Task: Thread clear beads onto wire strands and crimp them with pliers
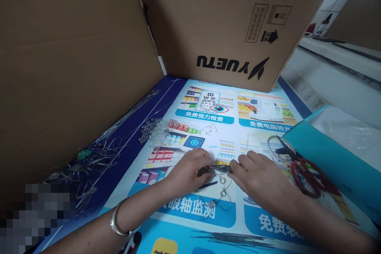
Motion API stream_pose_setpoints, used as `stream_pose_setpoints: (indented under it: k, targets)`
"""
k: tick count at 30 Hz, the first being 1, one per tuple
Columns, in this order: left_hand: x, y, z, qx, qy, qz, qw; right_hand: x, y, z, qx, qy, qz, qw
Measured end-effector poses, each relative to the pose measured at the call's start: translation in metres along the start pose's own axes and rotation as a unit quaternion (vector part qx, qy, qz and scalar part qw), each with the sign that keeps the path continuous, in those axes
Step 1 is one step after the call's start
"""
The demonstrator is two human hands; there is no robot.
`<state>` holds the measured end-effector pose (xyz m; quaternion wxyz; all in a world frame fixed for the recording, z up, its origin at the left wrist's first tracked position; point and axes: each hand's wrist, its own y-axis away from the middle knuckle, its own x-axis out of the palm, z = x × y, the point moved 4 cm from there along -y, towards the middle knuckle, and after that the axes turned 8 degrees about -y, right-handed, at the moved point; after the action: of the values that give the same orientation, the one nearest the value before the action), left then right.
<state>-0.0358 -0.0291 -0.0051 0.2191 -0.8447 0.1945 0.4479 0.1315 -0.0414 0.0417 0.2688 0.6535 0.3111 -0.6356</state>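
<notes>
A small pair of pliers (222, 168) with dark jaws lies level between my two hands. My right hand (258, 172) is closed around its handle end, the grip mostly hidden under the fingers. Its tip meets the fingers of my left hand (189, 168), which are pinched together; what they hold there is too small to make out. Just below the jaws, a thin wire strung with clear beads (223, 193) curves down over the printed sheet (240, 206). A silver bangle (114, 220) circles my left wrist.
Clear loose beads (154, 131) form a pile at left centre. Tangled wire pieces (89, 158) lie along the cardboard (74, 67). Straight dark wires (232, 239) rest at the front. Red-handled scissors (306, 176) lie right, beside a teal box (330, 151). A cardboard panel (223, 20) stands behind.
</notes>
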Motion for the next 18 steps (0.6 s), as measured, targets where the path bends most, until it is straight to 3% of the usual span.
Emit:
stream_pose_setpoints:
  k: [18]
  targets:
    - [0.0017,-0.0005,-0.005,0.0,-0.037,-0.004,0.999,0.0039,-0.0037,0.0042,-0.031,0.022,-0.054,0.998]
